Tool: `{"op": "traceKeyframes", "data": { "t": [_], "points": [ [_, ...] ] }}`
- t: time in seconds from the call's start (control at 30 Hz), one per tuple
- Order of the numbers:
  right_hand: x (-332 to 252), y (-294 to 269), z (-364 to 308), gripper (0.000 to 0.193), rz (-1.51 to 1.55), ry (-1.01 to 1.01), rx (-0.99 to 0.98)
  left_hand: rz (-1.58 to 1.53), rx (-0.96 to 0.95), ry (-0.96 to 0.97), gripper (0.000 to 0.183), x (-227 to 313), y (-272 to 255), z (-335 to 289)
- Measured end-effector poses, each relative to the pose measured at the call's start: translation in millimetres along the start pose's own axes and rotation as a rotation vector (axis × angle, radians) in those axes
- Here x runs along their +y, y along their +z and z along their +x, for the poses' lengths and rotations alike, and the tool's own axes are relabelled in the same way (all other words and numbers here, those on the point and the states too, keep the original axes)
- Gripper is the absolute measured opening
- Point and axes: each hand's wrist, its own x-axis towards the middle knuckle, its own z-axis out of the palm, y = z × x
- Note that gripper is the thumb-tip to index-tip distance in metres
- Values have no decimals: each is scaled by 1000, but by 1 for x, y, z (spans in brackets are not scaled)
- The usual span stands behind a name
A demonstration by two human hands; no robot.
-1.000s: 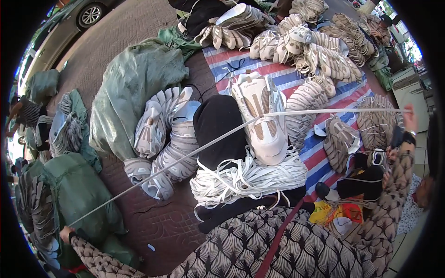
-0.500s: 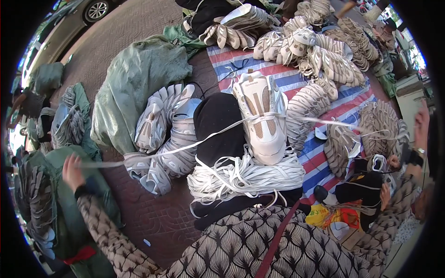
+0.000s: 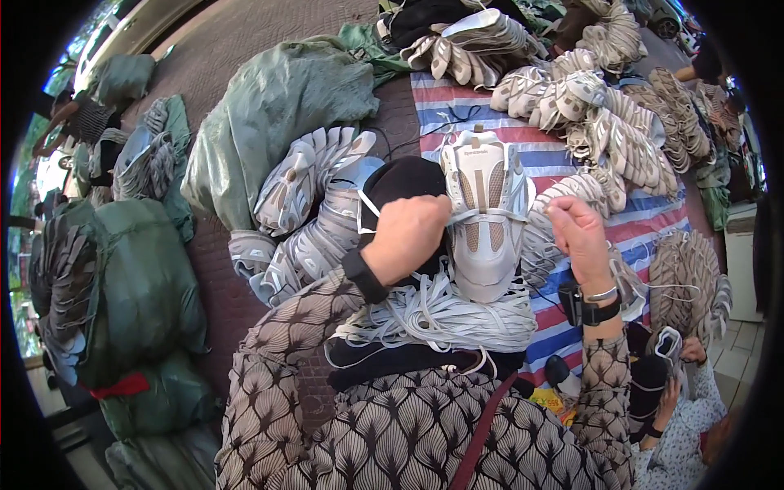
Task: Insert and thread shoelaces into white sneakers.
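Note:
A white and beige sneaker (image 3: 487, 257) rests in front of me, toe toward me, on a heap of loose white laces (image 3: 441, 314) over my lap. A white shoelace (image 3: 490, 214) crosses its lowest eyelets. My left hand (image 3: 406, 238) is closed on this lace just left of the shoe, and a loop of it shows beside the wrist. To the right of the shoe my right hand (image 3: 581, 238) is raised, thumb and finger pinched on the lace's other side; the thin lace is hard to make out there. Behind my left hand lies a black cloth-like thing (image 3: 408, 180).
Strung bundles of similar sneakers (image 3: 314, 204) lie at the left, and more (image 3: 572, 102) on a striped sheet (image 3: 539, 147) at the right. A green sack (image 3: 278, 114) stands far left, another bulging sack (image 3: 147, 278) nearer. A co-worker's hands (image 3: 682, 371) handle a shoe at lower right.
Both hands have come in from wide apart, where they stretched the lace to either side, and are now close beside the shoe. The view has shifted slightly.

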Motion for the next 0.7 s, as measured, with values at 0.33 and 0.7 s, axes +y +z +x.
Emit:
{"op": "traceKeyframes", "data": {
  "t": [0.33, 0.7],
  "points": [
    [32, 31, 4, 10, -94, 55, -189, 7, -67, -46, 16, 24, 3, 0],
    [36, 20, 27, 13, -210, -15, -158, -2, -15, -46, 14, 37, 13, 10]
  ]
}}
